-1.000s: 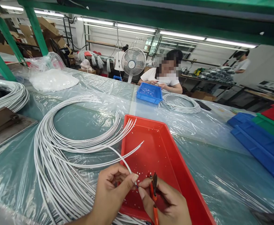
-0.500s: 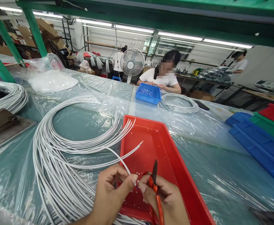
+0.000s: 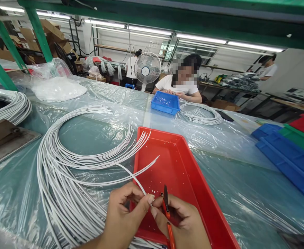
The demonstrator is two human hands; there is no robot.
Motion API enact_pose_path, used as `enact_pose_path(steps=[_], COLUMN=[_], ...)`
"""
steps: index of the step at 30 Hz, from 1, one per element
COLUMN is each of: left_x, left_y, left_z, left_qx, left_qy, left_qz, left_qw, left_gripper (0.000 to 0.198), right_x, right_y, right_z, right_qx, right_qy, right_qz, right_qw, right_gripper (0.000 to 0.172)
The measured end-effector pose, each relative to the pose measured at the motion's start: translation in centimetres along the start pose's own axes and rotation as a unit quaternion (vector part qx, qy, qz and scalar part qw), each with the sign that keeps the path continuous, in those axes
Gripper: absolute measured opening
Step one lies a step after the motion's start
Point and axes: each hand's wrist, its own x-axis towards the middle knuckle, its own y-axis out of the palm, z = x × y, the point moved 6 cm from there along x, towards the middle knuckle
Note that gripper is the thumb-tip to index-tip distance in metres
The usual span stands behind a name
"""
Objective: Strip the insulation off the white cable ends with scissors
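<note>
A white cable (image 3: 135, 178) runs from the large coiled bundle (image 3: 71, 193) to my left hand (image 3: 128, 214), whose thumb and forefinger pinch it near its end. My right hand (image 3: 181, 221) meets the left fingertips there. Scissors with orange handles (image 3: 170, 235) lie in the right hand, their dark blades pointing up past the fingers. Thumb and forefinger of that hand are pressed together at the cable's end, which the fingers mostly hide. Both hands are over the near part of a red tray (image 3: 162, 162) with small white bits in it.
Across the table a person (image 3: 164, 83) works behind a blue tray (image 3: 164, 103). Another cable coil (image 3: 202, 114) lies beside it. Blue bins (image 3: 289, 155) stand at right. A metal plate (image 3: 9, 145) and a further coil (image 3: 9, 105) are at left.
The scissors have tilted and sunk slightly in my right hand, their blades now lower and further left. My fingertips have closed together at the cable's end.
</note>
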Motion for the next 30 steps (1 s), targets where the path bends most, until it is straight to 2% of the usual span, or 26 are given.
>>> enact_pose_path(steps=[2,6,8,14,18,25,28,30], left_x=[0.0,0.0,0.0,0.2,0.3,0.3,0.4,0.5], left_y=[0.0,0.1,0.1,0.3,0.3,0.4,0.4,0.4], left_z=[0.0,0.1,0.1,0.6,0.7,0.7,0.7,0.8], left_qx=[0.003,-0.004,-0.013,-0.057,-0.076,-0.102,-0.125,-0.144], left_qy=[-0.003,-0.012,-0.015,-0.039,-0.050,-0.056,-0.064,-0.075], left_qz=[-0.002,0.002,0.002,0.015,0.016,0.024,0.033,0.040], left_qw=[1.000,1.000,1.000,0.997,0.996,0.993,0.990,0.986], left_gripper=[0.022,0.023,0.022,0.023,0.023,0.022,0.020,0.021], right_x=[0.2,0.7,0.8,0.6,0.2,0.1,-0.1,-0.5], right_y=[-0.1,0.6,0.7,0.7,0.5,0.6,-0.1,-0.2], right_z=[-0.4,-1.0,-1.4,-1.3,-1.6,-1.5,-1.7,-1.9], right_qx=[0.013,0.024,0.037,0.110,0.122,0.134,0.102,0.070], right_qy=[0.027,0.074,0.105,0.160,0.191,0.180,0.134,0.095], right_qz=[0.021,0.137,0.163,0.147,0.133,0.120,0.098,0.124], right_qw=[0.999,0.988,0.980,0.970,0.965,0.967,0.981,0.985], right_gripper=[0.012,0.016,0.019,0.020,0.023,0.025,0.034,0.047])
